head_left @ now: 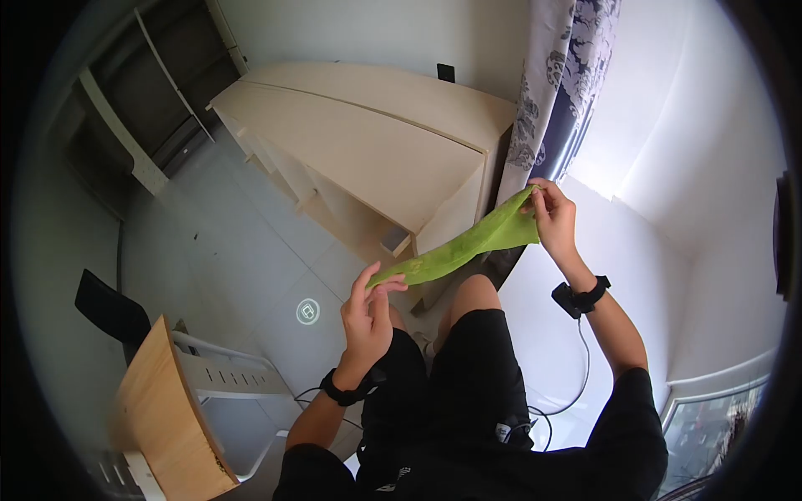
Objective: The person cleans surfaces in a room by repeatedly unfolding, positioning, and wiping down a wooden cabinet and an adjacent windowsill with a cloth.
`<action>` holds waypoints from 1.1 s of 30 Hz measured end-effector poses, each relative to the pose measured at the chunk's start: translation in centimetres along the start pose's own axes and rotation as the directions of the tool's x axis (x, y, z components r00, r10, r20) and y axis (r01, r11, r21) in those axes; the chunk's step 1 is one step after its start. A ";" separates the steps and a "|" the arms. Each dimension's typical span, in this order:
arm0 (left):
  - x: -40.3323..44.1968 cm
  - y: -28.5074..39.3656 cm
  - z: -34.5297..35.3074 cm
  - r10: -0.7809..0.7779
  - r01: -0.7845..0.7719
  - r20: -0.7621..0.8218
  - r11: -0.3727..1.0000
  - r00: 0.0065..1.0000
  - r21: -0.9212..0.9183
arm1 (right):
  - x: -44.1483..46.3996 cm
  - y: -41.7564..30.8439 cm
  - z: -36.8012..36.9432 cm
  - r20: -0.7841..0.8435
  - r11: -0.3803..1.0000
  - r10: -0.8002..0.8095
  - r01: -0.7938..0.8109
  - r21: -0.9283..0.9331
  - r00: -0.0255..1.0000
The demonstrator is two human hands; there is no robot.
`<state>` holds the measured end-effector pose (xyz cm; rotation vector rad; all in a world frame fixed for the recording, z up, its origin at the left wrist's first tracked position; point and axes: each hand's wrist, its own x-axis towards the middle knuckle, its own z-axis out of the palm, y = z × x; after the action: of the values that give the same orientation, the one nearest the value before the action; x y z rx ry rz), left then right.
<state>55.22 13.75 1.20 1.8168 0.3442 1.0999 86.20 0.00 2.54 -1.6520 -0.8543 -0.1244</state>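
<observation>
We stretch the green cloth (455,255) above our knees (478,296); our right hand (557,221) pinches one end, our left hand (368,324), fingers part-spread, lightly grips the other; it looks light and limp (hardly fragile), best held by its corners.

Right hand (555,221) raised higher, fingers (541,209) pinched, left hand (366,326) lower, fingers partly spread, both arms (618,334) reaching forward

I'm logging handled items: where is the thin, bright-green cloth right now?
In the head view, the bright-green cloth is just right of centre, spanning from the left hand to the right hand, with the long, cream-coloured cabinet beyond it.
</observation>
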 end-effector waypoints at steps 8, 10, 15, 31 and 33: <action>6.4 -9.0 3.2 0.069 -0.113 0.115 0.894 0.991 0.433 | 5.9 6.4 13.5 0.189 0.844 -0.331 0.380 -0.379 0.925; 8.6 -12.3 4.0 0.040 -0.153 0.202 0.797 0.979 0.584 | 5.4 9.6 17.0 0.332 0.868 -0.144 0.280 -0.410 0.932; 11.2 -19.3 5.1 -0.121 -0.374 0.524 0.568 0.843 0.733 | 5.3 14.4 20.4 0.442 0.711 -0.118 0.386 -0.588 0.889; 15.7 -20.2 11.1 -0.341 -0.312 0.545 0.543 0.766 0.779 | 11.0 17.3 20.2 0.463 0.655 0.113 0.285 -0.700 0.879; 15.5 -19.7 11.0 -0.310 -0.308 0.530 0.546 0.789 0.779 | 11.1 16.2 20.2 0.473 0.645 0.135 0.285 -0.708 0.870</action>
<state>76.94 27.26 -8.47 2.9294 0.5253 0.1767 96.42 22.70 -10.58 -2.5245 -1.3928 -0.1400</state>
